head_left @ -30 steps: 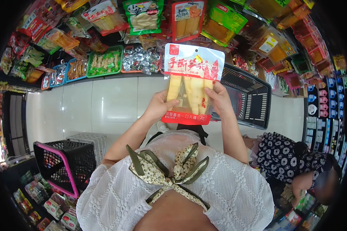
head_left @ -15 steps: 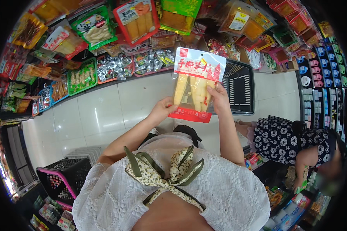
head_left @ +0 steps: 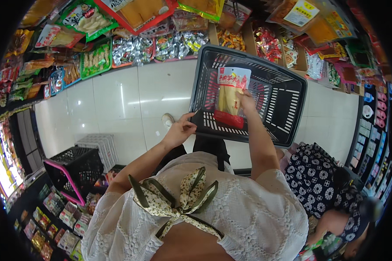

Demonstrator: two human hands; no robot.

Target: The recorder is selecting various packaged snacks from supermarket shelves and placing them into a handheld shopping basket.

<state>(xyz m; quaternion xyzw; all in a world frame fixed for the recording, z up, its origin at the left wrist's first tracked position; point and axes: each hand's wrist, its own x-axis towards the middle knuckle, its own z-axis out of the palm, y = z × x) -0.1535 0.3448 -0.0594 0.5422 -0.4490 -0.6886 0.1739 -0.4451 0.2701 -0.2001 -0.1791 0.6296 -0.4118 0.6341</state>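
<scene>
A clear-fronted bag of bamboo shoots point(head_left: 228, 98), with a white top and a red lower band, is over the inside of a black shopping basket point(head_left: 302, 98). My right hand point(head_left: 247, 103) grips the bag by its right side, fingers partly hidden by the bag. Whether the bag touches the basket floor cannot be told. My left hand point(head_left: 180, 131) is beside the basket's left rim with nothing in it, its fingers loosely bent and apart. The index fingertip lies at or very close to that rim.
Shelves of packaged snacks and a green tray point(head_left: 96, 59) line the far side. A black basket with a pink handle point(head_left: 65, 174) stands at the left near a grey crate point(head_left: 101, 148). Close on the right, a person in a patterned dress point(head_left: 311, 180) bends toward goods.
My left hand has let go of the bag and moved away. My right hand has lowered the bag over the basket, which now lies in front of me. The person has shifted nearer.
</scene>
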